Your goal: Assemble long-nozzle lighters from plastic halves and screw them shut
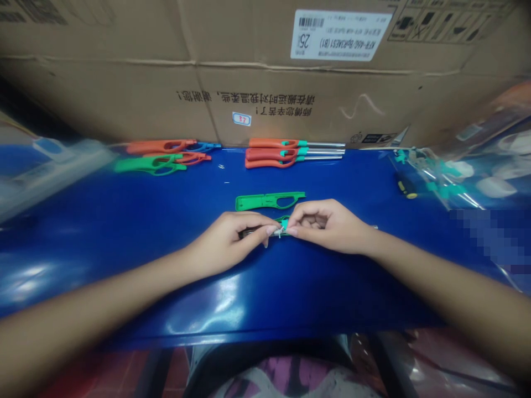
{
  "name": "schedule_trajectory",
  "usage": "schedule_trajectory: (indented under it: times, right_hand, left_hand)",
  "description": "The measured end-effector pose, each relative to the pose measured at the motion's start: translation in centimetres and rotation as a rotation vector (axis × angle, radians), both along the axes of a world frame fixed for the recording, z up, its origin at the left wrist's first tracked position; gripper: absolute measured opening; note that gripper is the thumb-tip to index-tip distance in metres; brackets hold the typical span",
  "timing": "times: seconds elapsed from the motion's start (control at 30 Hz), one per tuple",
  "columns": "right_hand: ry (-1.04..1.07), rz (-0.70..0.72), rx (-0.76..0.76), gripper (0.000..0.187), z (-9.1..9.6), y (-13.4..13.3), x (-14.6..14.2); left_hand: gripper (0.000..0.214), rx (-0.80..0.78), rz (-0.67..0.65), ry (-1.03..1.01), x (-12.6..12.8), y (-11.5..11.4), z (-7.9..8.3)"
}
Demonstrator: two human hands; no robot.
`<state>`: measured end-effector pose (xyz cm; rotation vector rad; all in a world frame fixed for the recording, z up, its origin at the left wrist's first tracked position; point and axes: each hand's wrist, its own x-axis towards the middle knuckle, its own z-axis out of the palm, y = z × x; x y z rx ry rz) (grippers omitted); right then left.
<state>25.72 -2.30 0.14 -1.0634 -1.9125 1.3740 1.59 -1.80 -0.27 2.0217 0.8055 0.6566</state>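
My left hand (228, 239) is closed over a green gas lighter handle half, its thumb and fingertips pinching beside a small white piece (280, 231). Opposite it, my right hand (332, 225) is closed in a pinch at a small teal trigger (284, 223) on the same handle half. The fingers hide most of that half and the parts lying in it. Just behind my hands, a second green handle half (265, 201) rests on the table with its hollow side up and its finger loop to the right.
Orange and red lighters with metal tubes (295, 152) lie by the cardboard wall (157, 83). Orange and green handle pieces (151, 164) are at back left, near a blurred clear container (53, 171). Bagged parts (452, 177) and a black-yellow tool (406, 188) sit at right on the blue table (186, 298).
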Motion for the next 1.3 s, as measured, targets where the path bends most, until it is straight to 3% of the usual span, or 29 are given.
schedule_trajectory:
  times: [0.53, 1.0, 1.3]
  right_hand:
    - [-0.001, -0.019, -0.004, 0.02, 0.1, -0.14, -0.21]
    - [-0.013, -0.075, -0.029, 0.031, -0.13, -0.24, -0.57]
    - [0.053, -0.068, -0.054, 0.029, 0.09, 0.01, -0.35]
  left_hand:
    - [0.024, 0.009, 0.029, -0.019, 0.39, -0.2, -0.08]
    - [0.022, 0.0, 0.063, -0.046, 0.6, -0.61, -0.44]
    - [0.023, -0.075, 0.111, -0.077, 0.67, -0.4, -0.23]
